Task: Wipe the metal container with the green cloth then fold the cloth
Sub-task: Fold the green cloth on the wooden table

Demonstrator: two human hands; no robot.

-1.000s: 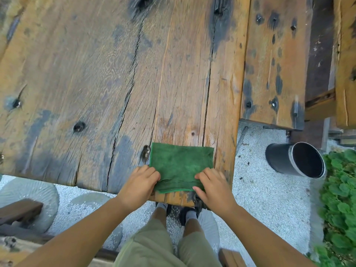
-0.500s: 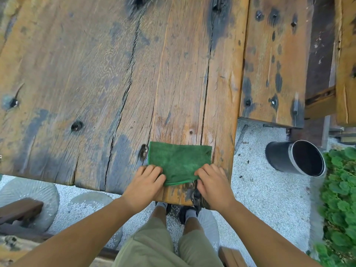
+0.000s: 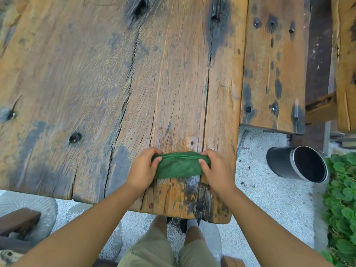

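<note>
— Where are your hands?
— Your left hand [image 3: 141,170] and right hand [image 3: 215,170] are over the near end of the weathered wooden plank table [image 3: 96,83]. Each is curled round one end of the folded green cloth [image 3: 179,167], with the thumbs pressing its near face.
— And the cloth itself?
— It's a narrow band bunched between your hands on the wood, its layered edges showing along the top.
— The container?
— The dark cylindrical metal container [image 3: 285,162] lies on its side on the pale gravel ground [image 3: 269,199] to your right, off the table. Its open mouth faces the leafy green plants [image 3: 341,199].
</note>
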